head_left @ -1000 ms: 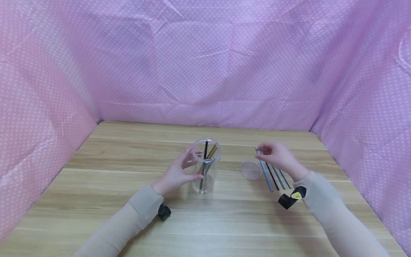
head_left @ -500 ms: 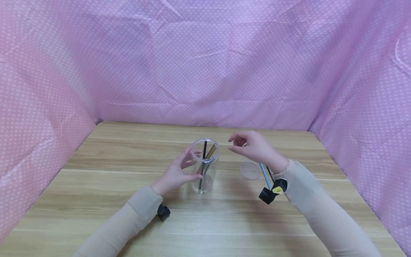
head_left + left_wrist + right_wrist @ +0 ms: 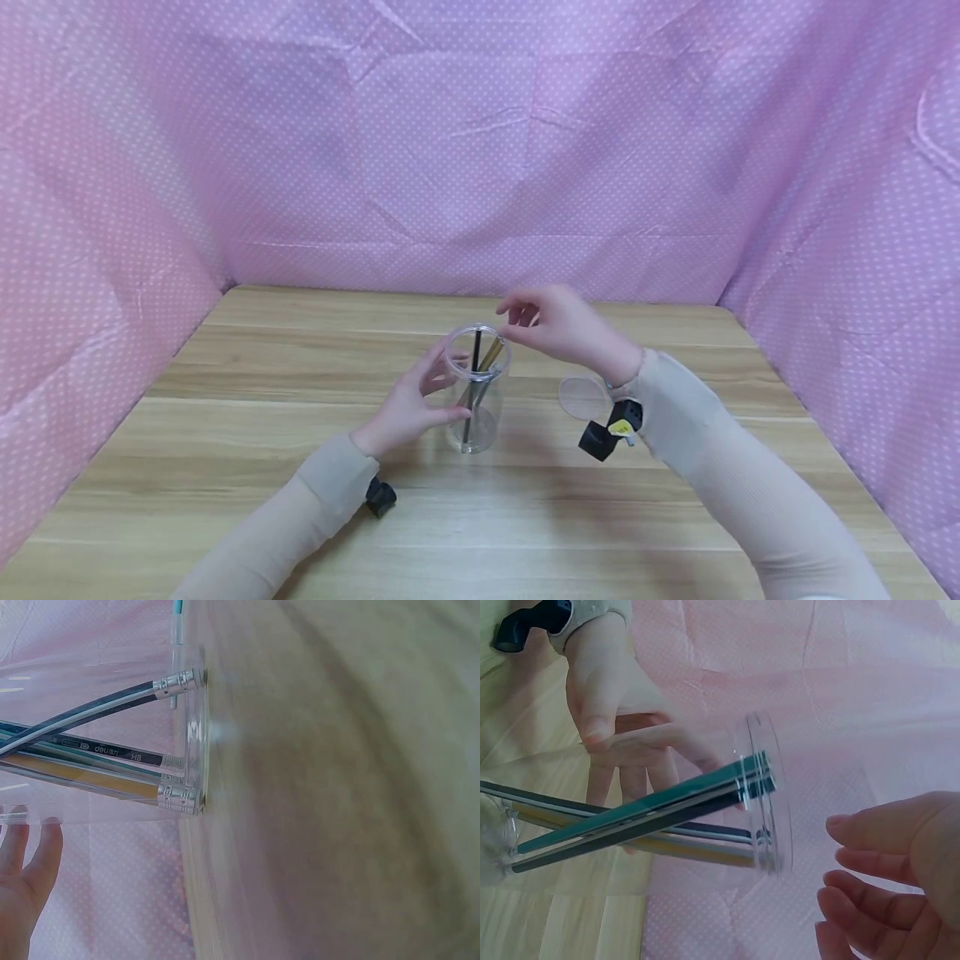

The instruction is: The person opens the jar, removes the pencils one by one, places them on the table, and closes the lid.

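Observation:
A clear plastic jar (image 3: 487, 429) stands upright on the wooden table, holding several pencils (image 3: 637, 806) in green, dark and yellow. Their metal ferrules lie at the mouth end in the left wrist view, where one black pencil (image 3: 105, 748) reads "deli HB". My left hand (image 3: 408, 408) grips the jar's side, thumb in front and fingers round the back. Just right of the jar's rim hovers my right hand (image 3: 562, 329). In the right wrist view its fingers are loosely bent with nothing between them, apart from the jar.
A clear round lid (image 3: 582, 398) lies on the table right of the jar. Pencils beyond it are mostly hidden by my right wrist and its black camera (image 3: 600, 439). Pink dotted cloth (image 3: 480, 167) surrounds the table's back and sides.
My right hand has moved left from above the row of pencils on the table to the jar's mouth. My left hand and the jar have stayed put.

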The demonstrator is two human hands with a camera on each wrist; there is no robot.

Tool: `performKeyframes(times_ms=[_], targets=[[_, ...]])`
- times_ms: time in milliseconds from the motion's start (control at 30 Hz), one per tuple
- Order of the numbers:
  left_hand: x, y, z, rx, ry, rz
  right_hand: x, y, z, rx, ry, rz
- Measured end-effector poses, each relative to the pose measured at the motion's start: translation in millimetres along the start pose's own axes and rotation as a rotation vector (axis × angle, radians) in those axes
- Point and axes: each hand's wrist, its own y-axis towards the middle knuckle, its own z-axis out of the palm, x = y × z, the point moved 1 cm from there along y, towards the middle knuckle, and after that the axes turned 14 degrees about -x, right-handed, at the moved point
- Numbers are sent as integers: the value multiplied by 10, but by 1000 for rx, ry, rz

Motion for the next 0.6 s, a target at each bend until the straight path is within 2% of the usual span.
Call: performKeyframes(times_ms=[133,300,600], targets=[[7,5,-2,0,0,15,91,51,15,35,-19,-43],[24,16,-5,3,-5,33,187,102,44,86,-95,-92],[28,14,-17,6,0,31,246,145,103,158,-210,-88]])
